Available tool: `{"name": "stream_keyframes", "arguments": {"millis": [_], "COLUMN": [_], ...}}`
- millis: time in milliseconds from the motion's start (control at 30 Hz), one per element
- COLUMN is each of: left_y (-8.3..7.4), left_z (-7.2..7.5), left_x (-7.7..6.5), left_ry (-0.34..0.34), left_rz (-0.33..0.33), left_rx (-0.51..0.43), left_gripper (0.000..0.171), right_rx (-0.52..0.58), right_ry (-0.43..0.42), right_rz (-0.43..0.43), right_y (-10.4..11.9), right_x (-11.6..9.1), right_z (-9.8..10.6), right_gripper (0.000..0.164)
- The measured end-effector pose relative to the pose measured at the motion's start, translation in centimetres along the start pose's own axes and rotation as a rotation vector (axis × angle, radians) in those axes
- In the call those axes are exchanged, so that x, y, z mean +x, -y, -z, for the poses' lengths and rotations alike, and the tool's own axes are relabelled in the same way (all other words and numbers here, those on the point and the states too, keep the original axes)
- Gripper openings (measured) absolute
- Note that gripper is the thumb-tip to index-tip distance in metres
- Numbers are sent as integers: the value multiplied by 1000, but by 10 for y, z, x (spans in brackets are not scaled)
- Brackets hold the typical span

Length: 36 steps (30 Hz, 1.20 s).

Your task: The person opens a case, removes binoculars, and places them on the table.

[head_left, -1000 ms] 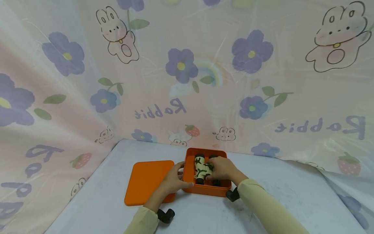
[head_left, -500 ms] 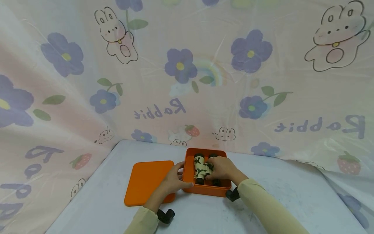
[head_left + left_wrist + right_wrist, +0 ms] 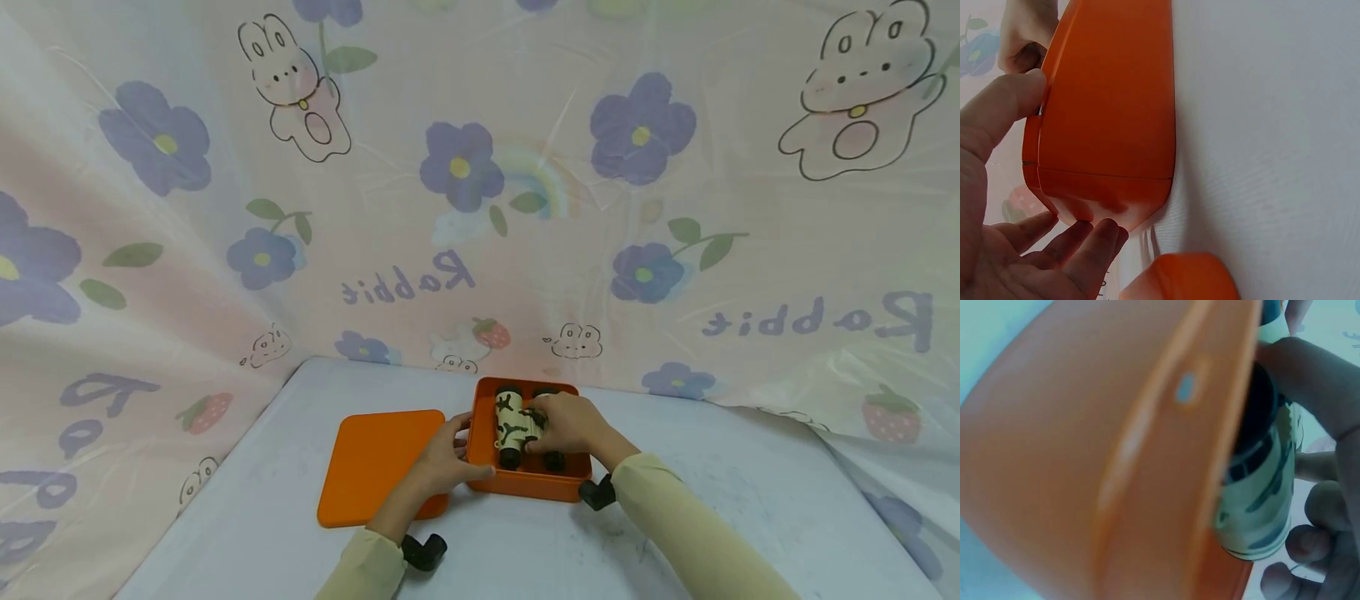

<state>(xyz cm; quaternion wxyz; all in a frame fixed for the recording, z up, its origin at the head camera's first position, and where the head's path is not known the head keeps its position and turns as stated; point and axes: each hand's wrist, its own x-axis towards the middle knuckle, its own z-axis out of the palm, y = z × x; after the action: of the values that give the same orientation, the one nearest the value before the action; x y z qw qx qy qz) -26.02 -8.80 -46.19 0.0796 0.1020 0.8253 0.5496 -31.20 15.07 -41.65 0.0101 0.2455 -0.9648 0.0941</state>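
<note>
Camouflage-patterned binoculars with black ends are in the orange box, whose lid is off. My right hand grips them by the middle and right barrel, covering much of that side. In the right wrist view, the upper part of the binoculars shows past the box rim, with the thumb by the dark eyepiece end. My left hand holds the box at its left front corner. The left wrist view has the thumb at the rim and the fingertips against the side wall of the box.
Left of the box, the flat orange lid lies on the white tabletop, partly beneath the left forearm. Black devices sit at both wrists. A printed curtain with rabbits and flowers hangs behind and beside the table.
The binoculars have risen slightly within the box along with my right hand. My left hand, the box and the lid stay in place; the head view has shifted a little.
</note>
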Motion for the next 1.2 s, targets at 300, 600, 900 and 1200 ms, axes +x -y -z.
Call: {"name": "stream_keyframes", "arguments": {"millis": [300,600,900,1200], "left_y": [-1,0,1,-2], "left_z": [0,-2,-2,-2], "left_x": [-1,-1,1,0], "left_ry": [0,-13,-20,-24], "left_rz": [9,30,45,55], "left_rx": [11,26,35,39], "left_gripper": [99,97,96,96], "right_rx": [-17,-7,11,19], "right_ry": [11,5,-1,-5], "right_rz": [-16,-30,-44,-61], "right_y": [3,2,-3,-8], "right_x": [-3,-6,-11,-15], "right_z": [12,25,34,39], "right_gripper": [68,67,69,69]}}
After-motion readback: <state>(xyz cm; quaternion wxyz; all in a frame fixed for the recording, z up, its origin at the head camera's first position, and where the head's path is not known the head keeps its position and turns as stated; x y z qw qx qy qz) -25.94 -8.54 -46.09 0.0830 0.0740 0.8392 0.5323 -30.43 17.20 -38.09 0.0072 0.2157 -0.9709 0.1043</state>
